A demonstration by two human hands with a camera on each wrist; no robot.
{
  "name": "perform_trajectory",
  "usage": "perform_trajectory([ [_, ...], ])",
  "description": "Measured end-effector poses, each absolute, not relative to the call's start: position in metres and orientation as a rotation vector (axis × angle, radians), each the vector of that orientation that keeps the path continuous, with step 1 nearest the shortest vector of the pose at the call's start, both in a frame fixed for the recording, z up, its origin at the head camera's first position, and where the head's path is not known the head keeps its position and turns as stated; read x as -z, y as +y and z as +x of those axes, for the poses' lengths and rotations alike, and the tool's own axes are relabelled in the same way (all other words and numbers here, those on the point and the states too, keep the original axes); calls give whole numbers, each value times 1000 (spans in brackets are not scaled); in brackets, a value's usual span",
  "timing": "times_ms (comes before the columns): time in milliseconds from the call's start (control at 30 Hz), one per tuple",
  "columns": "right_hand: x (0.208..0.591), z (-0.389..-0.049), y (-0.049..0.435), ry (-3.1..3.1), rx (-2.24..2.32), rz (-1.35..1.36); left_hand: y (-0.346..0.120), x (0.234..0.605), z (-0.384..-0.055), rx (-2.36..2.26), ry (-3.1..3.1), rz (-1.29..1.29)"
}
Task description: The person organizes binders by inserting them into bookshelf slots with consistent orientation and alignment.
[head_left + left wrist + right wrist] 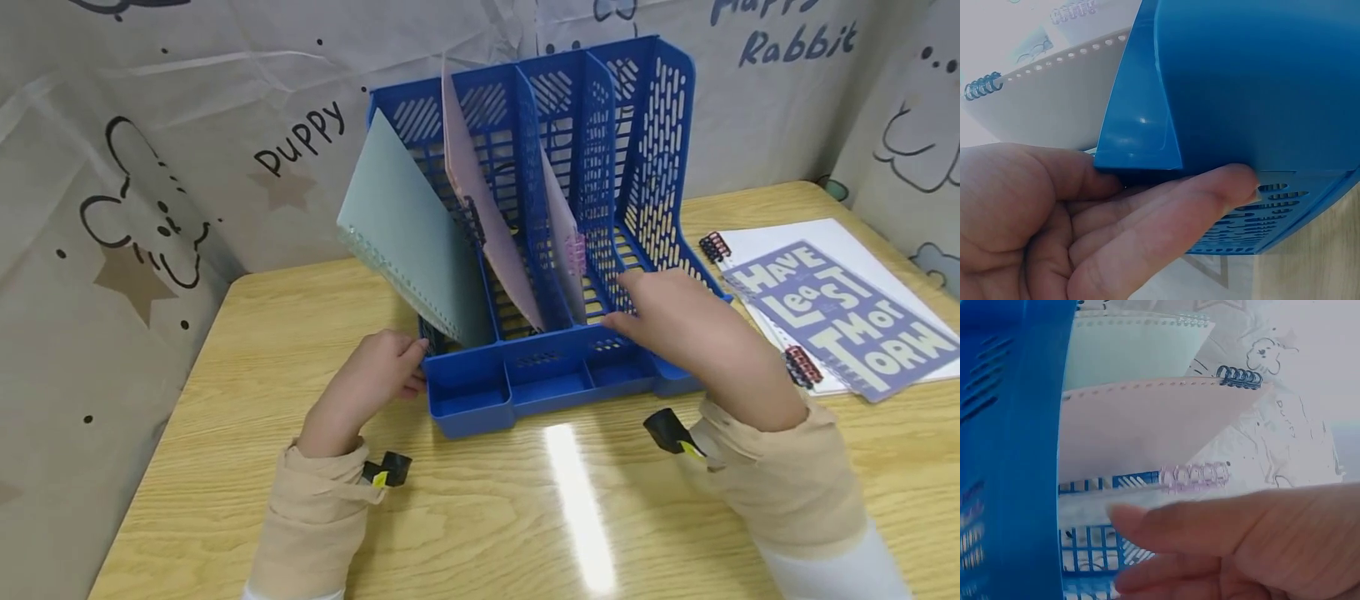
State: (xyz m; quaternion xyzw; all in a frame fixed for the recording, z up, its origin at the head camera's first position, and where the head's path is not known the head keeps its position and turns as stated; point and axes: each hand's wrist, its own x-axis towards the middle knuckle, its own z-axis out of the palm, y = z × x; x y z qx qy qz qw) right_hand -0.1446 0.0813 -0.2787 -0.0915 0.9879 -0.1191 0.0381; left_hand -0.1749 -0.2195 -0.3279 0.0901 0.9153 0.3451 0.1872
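Note:
A blue desk file rack [468, 425] with upright dividers stands on the table. In its left slots lean a pale green notebook [412, 233], a pink notebook [480, 233] with dark rings, and a pale lilac notebook [562, 242] with pink rings. My left hand [371, 371] holds the rack's front left corner, thumb and fingers on either side of the edge in the left wrist view. Over the right front of the rack reaches my right hand [686, 325], thumb and fingers apart. In the right wrist view, its thumb is near the lilac notebook's edge; contact is unclear.
To the right of the rack lie white ring-bound sheets [817, 233] with a purple lettered notebook [843, 317] on top. A printed cloth [225, 100] hangs behind and beside the wooden table [510, 525]. Shallow trays run along the rack's front.

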Motion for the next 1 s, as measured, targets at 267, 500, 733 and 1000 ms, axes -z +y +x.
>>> perform_trajectory([
  [267,279,-136,123,3097,303,-140,-225,331,-171,-988,2563,254],
  [500,287,-141,155,3020,249,-39,-230,332,-169,-965,2598,281],
  [733,293,-151,176,2963,234,31,-231,330,-167,-970,2605,292],
  [1000,307,-163,198,2865,318,105,-230,328,-167,-962,2602,305],
])
